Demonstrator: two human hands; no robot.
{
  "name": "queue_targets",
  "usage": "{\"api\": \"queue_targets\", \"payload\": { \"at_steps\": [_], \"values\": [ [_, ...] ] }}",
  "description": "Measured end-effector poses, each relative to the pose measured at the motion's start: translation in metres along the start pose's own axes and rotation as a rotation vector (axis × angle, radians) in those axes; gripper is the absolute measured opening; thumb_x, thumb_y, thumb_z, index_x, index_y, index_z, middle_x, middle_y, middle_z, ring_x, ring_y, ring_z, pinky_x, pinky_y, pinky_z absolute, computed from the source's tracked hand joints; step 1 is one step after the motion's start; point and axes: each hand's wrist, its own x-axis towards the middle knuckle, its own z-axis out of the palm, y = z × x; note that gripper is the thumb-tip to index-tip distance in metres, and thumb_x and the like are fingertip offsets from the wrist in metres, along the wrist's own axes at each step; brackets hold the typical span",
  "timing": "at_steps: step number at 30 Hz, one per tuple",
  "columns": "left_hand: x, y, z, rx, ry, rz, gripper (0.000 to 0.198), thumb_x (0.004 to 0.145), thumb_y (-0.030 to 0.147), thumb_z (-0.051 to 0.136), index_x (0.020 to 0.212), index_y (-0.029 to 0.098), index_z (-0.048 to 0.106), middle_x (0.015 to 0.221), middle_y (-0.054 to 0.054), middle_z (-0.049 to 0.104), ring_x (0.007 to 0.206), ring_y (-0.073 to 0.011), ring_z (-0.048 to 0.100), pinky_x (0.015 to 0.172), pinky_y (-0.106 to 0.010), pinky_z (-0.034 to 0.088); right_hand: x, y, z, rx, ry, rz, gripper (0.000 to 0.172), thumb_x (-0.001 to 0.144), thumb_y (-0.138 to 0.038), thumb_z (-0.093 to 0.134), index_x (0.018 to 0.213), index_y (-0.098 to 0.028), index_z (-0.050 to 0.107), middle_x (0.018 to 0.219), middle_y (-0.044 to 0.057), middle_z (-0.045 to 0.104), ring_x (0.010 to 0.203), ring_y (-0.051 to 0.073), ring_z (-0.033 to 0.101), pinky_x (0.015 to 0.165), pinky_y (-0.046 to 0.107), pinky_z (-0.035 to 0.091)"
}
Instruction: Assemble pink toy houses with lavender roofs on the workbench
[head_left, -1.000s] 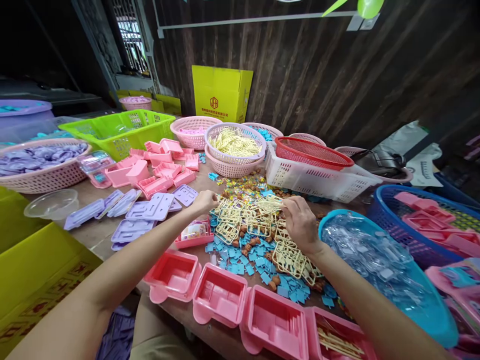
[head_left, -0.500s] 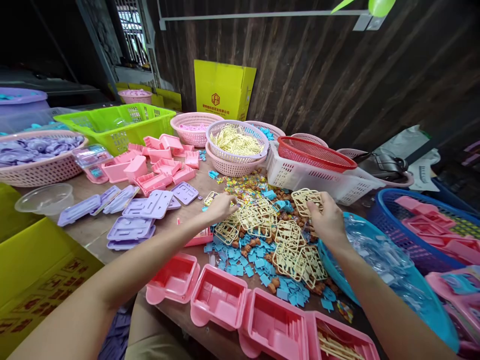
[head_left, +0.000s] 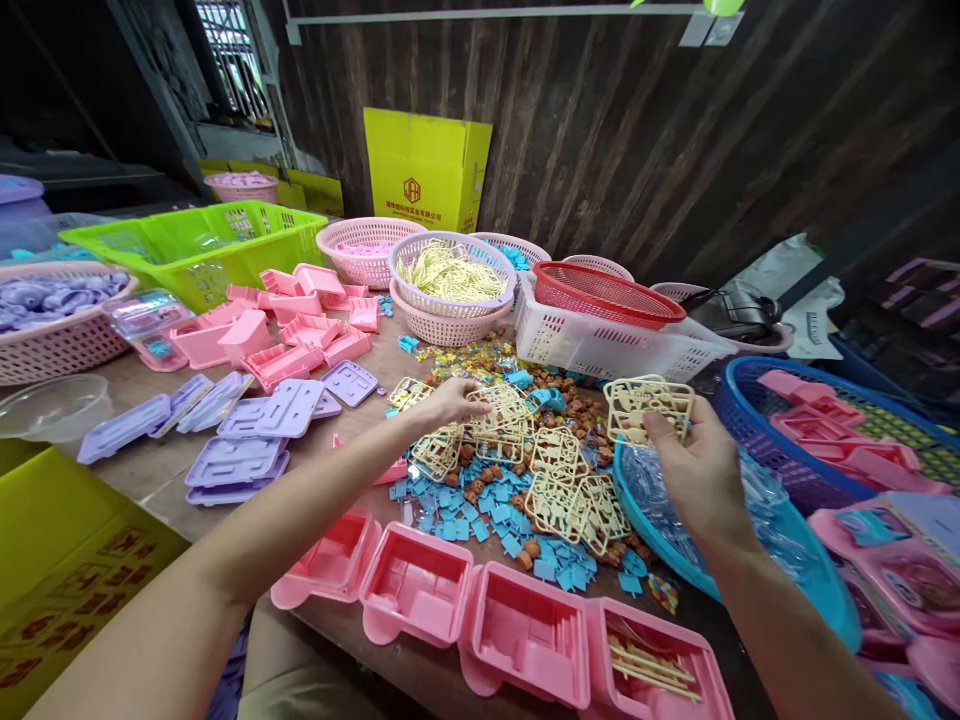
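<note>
My right hand (head_left: pixel 697 470) grips a cream plastic frame of small parts (head_left: pixel 649 405), lifted above the rim of the blue basin (head_left: pixel 757 560). My left hand (head_left: pixel 450 400) rests with curled fingers on a heap of the same cream frames (head_left: pixel 517 440) in the middle of the table. Under and around the heap lie small blue squares (head_left: pixel 480 510), brown bear figures (head_left: pixel 570 395) and colourful bits. A row of pink trays (head_left: pixel 525 630) stands along the near edge; the rightmost (head_left: pixel 652 665) holds cream sticks.
Purple lids (head_left: pixel 240 440) and pink boxes (head_left: pixel 292 340) lie on the left. At the back stand a green crate (head_left: pixel 187 240), pink baskets (head_left: pixel 450 280), a red basket on a white crate (head_left: pixel 615 340) and a yellow carton (head_left: pixel 424 170). A blue basket (head_left: pixel 825 430) sits right.
My right hand has picked one cream frame out of the heap and carried it up and right over the blue basin. My left hand shifted slightly right onto the heap.
</note>
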Motion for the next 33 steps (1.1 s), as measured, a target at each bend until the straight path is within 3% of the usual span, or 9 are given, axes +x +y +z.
{"api": "queue_targets", "payload": {
  "at_steps": [6, 10, 12, 17, 20, 23, 26, 30, 33],
  "values": [
    [0.009, 0.051, 0.057, -0.01, -0.154, 0.082, 0.021, 0.078, 0.033, 0.064, 0.082, 0.012, 0.059, 0.067, -0.001, 0.063, 0.057, -0.01, 0.059, 0.055, -0.021, 0.047, -0.009, -0.014, 0.003, 0.181, -0.017, 0.048, 0.027, 0.074, -0.047, 0.059, 0.093, -0.027, 0.054, 0.091, 0.007, 0.066, 0.08, 0.026, 0.063, 0.074, 0.045, 0.052],
    [0.014, 0.062, 0.075, 0.132, -0.063, 0.108, 0.042, 0.066, 0.031, 0.074, 0.101, 0.013, 0.059, 0.1, -0.008, 0.063, 0.091, -0.0196, 0.061, 0.078, -0.027, 0.048, -0.016, -0.015, 0.003, 0.108, -0.095, 0.028, 0.028, 0.077, -0.049, 0.056, 0.092, -0.026, 0.054, 0.09, 0.007, 0.065, 0.081, 0.026, 0.063, 0.075, 0.044, 0.051],
    [0.013, 0.049, 0.059, 0.212, 0.027, 0.096, 0.044, 0.071, 0.028, 0.07, 0.11, 0.015, 0.055, 0.116, -0.009, 0.056, 0.106, -0.0209, 0.054, 0.09, -0.028, 0.042, -0.018, -0.011, 0.0, 0.02, -0.148, 0.001, 0.028, 0.078, -0.048, 0.053, 0.095, -0.026, 0.053, 0.09, 0.006, 0.064, 0.083, 0.026, 0.062, 0.075, 0.043, 0.05],
    [-0.003, -0.021, -0.019, 0.435, 0.163, -0.11, 0.03, 0.079, 0.013, 0.049, 0.109, 0.015, 0.055, 0.117, -0.014, 0.05, 0.109, -0.0259, 0.051, 0.092, -0.037, 0.039, -0.028, -0.01, 0.018, -0.073, -0.504, -0.262, 0.015, 0.086, -0.038, 0.047, 0.085, -0.024, 0.053, 0.08, 0.003, 0.059, 0.073, 0.019, 0.056, 0.065, 0.032, 0.047],
    [-0.011, -0.056, -0.048, 0.521, 0.063, -0.136, 0.048, 0.065, 0.017, 0.067, 0.112, 0.022, 0.056, 0.11, -0.009, 0.053, 0.103, -0.0264, 0.054, 0.087, -0.034, 0.042, -0.039, -0.024, 0.054, -0.081, -0.736, -0.471, 0.016, 0.087, -0.022, 0.043, 0.073, -0.022, 0.049, 0.074, 0.002, 0.054, 0.067, 0.015, 0.051, 0.06, 0.026, 0.042],
    [-0.011, -0.07, -0.056, 0.561, -0.009, -0.081, 0.06, 0.055, 0.022, 0.075, 0.112, 0.021, 0.056, 0.108, -0.008, 0.055, 0.098, -0.025, 0.056, 0.082, -0.029, 0.043, -0.047, -0.04, 0.097, -0.153, -0.899, -0.723, 0.02, 0.082, -0.007, 0.041, 0.07, -0.02, 0.048, 0.074, 0.002, 0.053, 0.067, 0.014, 0.048, 0.06, 0.024, 0.039],
    [-0.013, -0.071, -0.061, 0.567, 0.005, -0.029, 0.051, 0.058, 0.02, 0.072, 0.107, 0.016, 0.058, 0.102, -0.008, 0.06, 0.093, -0.0235, 0.057, 0.078, -0.027, 0.043, -0.048, -0.051, 0.129, -0.26, -0.893, -0.9, 0.02, 0.08, -0.003, 0.04, 0.074, -0.02, 0.05, 0.076, 0.002, 0.053, 0.068, 0.015, 0.046, 0.062, 0.026, 0.038],
    [-0.026, -0.064, -0.077, 0.522, 0.042, 0.038, 0.022, 0.069, 0.012, 0.058, 0.09, 0.017, 0.063, 0.081, -0.001, 0.065, 0.078, -0.0171, 0.059, 0.069, -0.022, 0.041, -0.037, -0.051, 0.153, -0.18, -0.773, -0.839, 0.018, 0.082, -0.005, 0.039, 0.083, -0.019, 0.05, 0.092, 0.007, 0.054, 0.084, 0.017, 0.051, 0.071, 0.028, 0.044],
    [-0.038, -0.052, -0.086, 0.471, 0.082, 0.092, 0.021, 0.072, 0.009, 0.054, 0.087, 0.016, 0.065, 0.078, -0.001, 0.066, 0.076, -0.0151, 0.058, 0.069, -0.021, 0.04, -0.024, -0.047, 0.169, -0.143, -0.648, -0.802, 0.02, 0.082, -0.005, 0.038, 0.091, -0.018, 0.05, 0.113, 0.012, 0.05, 0.107, 0.02, 0.047, 0.089, 0.036, 0.042]
  ]
}}
